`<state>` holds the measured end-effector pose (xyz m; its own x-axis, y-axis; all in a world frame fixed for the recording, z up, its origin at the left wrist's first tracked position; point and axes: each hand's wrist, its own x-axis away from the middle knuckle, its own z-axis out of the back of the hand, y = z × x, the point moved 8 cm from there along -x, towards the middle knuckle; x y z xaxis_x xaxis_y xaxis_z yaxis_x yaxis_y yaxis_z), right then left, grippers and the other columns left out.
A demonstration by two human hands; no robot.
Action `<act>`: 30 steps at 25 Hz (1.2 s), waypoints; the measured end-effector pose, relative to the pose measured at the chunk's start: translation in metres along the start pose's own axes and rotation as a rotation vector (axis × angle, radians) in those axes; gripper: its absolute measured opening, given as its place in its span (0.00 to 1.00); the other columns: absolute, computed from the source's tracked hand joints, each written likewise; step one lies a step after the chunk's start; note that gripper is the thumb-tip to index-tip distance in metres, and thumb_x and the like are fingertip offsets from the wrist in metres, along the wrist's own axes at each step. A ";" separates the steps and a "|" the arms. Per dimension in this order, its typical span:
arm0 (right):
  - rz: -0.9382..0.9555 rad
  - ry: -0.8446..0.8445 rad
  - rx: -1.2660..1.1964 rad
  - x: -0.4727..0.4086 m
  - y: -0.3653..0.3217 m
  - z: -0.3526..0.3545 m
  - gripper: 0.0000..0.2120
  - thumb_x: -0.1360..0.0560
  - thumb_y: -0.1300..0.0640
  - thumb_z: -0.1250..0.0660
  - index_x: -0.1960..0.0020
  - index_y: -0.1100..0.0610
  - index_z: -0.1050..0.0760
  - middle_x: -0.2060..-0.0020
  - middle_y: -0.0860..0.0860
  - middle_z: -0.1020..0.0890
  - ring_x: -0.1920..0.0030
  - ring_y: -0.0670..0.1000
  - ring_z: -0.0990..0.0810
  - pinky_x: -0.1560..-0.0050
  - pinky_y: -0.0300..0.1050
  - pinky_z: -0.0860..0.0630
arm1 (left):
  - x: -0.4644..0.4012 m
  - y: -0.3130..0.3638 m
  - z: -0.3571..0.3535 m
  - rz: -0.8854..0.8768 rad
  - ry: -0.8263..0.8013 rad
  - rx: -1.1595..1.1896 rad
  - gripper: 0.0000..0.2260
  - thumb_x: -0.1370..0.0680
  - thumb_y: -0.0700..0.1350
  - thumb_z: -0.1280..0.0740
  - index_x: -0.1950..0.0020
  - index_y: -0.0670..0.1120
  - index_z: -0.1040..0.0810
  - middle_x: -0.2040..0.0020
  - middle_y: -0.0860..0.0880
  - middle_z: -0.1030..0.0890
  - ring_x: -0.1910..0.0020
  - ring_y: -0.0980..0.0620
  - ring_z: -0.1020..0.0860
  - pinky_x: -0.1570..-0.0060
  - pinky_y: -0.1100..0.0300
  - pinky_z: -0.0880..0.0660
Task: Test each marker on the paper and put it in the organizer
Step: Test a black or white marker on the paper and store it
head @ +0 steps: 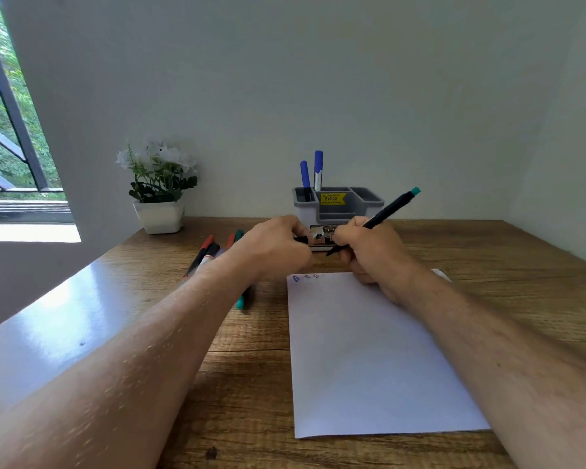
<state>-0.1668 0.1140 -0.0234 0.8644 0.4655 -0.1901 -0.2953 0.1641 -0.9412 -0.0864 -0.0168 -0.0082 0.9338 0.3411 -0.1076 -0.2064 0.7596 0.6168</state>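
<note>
Head view: two blue-capped markers (318, 170) stand in the grey plastic organizer (339, 205) at the wall. The right hand (369, 252) grips a black marker with a teal end (384, 213), its tip just beyond the far edge of the white paper sheet (369, 350). The left hand (274, 247) pinches what looks like its black cap (301, 240). About five loose markers (205, 252) lie left of the paper on the wooden desk (237, 384), partly hidden by the left forearm. One potted white flower (159, 187) sits far left.

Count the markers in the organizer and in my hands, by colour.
Blue markers: 2, standing in the organizer
Teal-ended marker: 1, held in the right hand
Total: 3
</note>
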 end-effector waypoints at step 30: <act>-0.007 -0.045 -0.621 0.003 -0.013 0.001 0.07 0.33 0.55 0.25 0.56 0.55 0.18 0.69 0.53 0.19 0.77 0.47 0.27 0.80 0.36 0.35 | 0.002 -0.005 0.015 -0.077 0.239 0.910 0.09 0.29 0.36 0.25 0.52 0.45 0.20 0.60 0.49 0.15 0.64 0.58 0.17 0.65 0.63 0.22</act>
<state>-0.1605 0.1142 -0.0113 0.8437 0.5043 -0.1838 0.0141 -0.3632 -0.9316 -0.0790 -0.0283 0.0003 0.8297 0.4896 -0.2680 0.2547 0.0951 0.9623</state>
